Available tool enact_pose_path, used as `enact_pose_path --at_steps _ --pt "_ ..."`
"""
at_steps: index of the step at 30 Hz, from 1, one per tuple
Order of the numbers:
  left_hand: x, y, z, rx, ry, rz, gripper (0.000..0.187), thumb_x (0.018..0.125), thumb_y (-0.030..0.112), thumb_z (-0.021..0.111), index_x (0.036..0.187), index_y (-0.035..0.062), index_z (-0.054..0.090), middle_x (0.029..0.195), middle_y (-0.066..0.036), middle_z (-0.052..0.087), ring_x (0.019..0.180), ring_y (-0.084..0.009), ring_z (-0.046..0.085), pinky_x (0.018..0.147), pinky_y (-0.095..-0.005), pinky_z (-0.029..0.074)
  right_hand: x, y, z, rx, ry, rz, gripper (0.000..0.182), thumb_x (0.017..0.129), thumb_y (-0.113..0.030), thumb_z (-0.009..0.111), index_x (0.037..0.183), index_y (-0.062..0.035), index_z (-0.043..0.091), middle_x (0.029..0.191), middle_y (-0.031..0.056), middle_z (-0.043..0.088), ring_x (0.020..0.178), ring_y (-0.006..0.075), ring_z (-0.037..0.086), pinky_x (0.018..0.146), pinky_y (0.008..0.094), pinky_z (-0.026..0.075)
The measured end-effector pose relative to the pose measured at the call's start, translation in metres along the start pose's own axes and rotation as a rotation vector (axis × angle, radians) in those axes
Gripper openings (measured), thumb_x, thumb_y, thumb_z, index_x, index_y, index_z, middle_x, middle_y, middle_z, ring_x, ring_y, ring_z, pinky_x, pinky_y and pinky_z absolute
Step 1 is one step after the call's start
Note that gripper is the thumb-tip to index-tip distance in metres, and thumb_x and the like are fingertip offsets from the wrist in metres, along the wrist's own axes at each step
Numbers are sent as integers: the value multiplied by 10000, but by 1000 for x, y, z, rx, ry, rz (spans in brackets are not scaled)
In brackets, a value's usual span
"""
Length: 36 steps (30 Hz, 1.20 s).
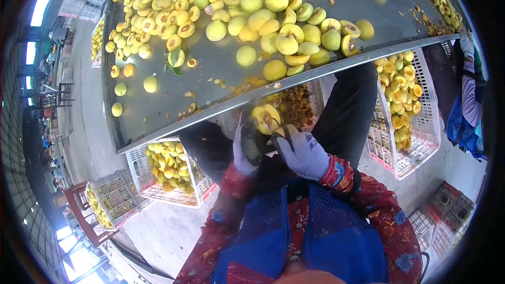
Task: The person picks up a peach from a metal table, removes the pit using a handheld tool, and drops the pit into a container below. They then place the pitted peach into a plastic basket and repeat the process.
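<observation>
Both my hands wear pale gloves with dark, stained fingers and meet just below the metal table's edge. My left hand (248, 150) is closed, partly blurred, around the lower side of a halved yellow peach (266, 119), whose cut face shows a brownish centre. Against the fruit's right side, my right hand (302, 153) has its fingers curled; whatever lies in them is hidden. Behind the hands, below the edge, is a container of brown pits and scraps (294, 106). Whole and halved yellow peaches (286, 43) are heaped on the table above.
The metal table (210, 87) has a raised front rim above my knees. A crate of peach halves (386, 150) stands to the right, another crate (192, 197) to the left. Farther left is a third crate (123, 200). A co-worker's sleeve (470, 94) shows at the far right.
</observation>
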<state>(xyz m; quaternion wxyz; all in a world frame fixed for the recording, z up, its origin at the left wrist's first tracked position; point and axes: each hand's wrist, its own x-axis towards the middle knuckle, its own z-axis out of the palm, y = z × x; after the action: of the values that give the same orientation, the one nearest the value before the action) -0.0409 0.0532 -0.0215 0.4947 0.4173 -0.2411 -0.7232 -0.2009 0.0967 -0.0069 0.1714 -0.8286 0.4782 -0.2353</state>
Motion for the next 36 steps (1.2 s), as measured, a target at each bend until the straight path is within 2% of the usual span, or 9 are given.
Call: enact_pose_path --at_steps 3,7,16,18,20,22,27,32,36 --pt "-12 12 -13 713 -161 204 418 871 29 543 1268 -8 417 1205 -122 504 1077 -231 544 905 -331 474 3 0 -6 68 -42 16 289 813 -123 577 1043 47 537 1001 300 507 641 343 564 542 407 457" --pt "-14 34 26 1020 -33 488 450 828 103 639 1219 -26 457 1152 -143 561 1008 -213 577 885 -314 466 6 1 -5 29 101 -63 207 828 -89 559 975 56 553 869 244 518 562 281 539 451 366 432" --pt "-4 16 15 -190 90 -107 340 934 186 508 1205 -6 438 1106 -148 569 931 -245 612 797 -302 515 9 -4 0 175 23 29 260 825 -90 533 1034 64 540 885 258 523 562 289 538 488 365 451" --pt "5 -19 -32 555 80 216 344 950 204 485 1211 -13 436 1105 -144 567 928 -227 605 786 -292 508 8 -5 6 112 41 -8 281 819 -92 530 1060 53 537 905 258 525 608 303 551 529 382 464" --pt "7 -23 -32 674 131 307 332 960 233 470 1178 -17 466 1045 -118 580 872 -189 602 740 -274 509 5 -4 14 42 54 -39 301 813 -88 524 1086 39 531 926 255 526 654 316 558 569 398 472" --pt "2 -7 11 169 245 152 329 966 272 462 1106 -19 525 925 -72 607 762 -129 602 660 -247 516 -2 -5 24 -28 58 -55 321 808 -78 516 1113 21 522 949 248 527 700 328 561 605 413 476" --pt "6 -18 6 274 323 261 300 961 211 464 1145 -22 512 961 -79 600 822 -127 584 701 -253 494 10 2 23 1197 -273 605 332 823 -73 504 1141 20 492 980 236 540 758 357 562 650 424 473" --pt "9 -24 -5 618 296 147 275 940 140 448 1140 -35 516 974 -104 611 873 -170 578 760 -291 474 -6 1 44 834 -278 519 320 828 -68 509 1134 22 485 976 202 560 806 352 572 706 388 471" --pt "1 -5 20 838 226 324 267 935 133 433 1125 -36 512 916 -99 615 808 -168 573 726 -296 473 7 8 26 1346 -350 724 240 853 -118 517 1046 23 502 897 188 570 779 353 572 682 383 472"
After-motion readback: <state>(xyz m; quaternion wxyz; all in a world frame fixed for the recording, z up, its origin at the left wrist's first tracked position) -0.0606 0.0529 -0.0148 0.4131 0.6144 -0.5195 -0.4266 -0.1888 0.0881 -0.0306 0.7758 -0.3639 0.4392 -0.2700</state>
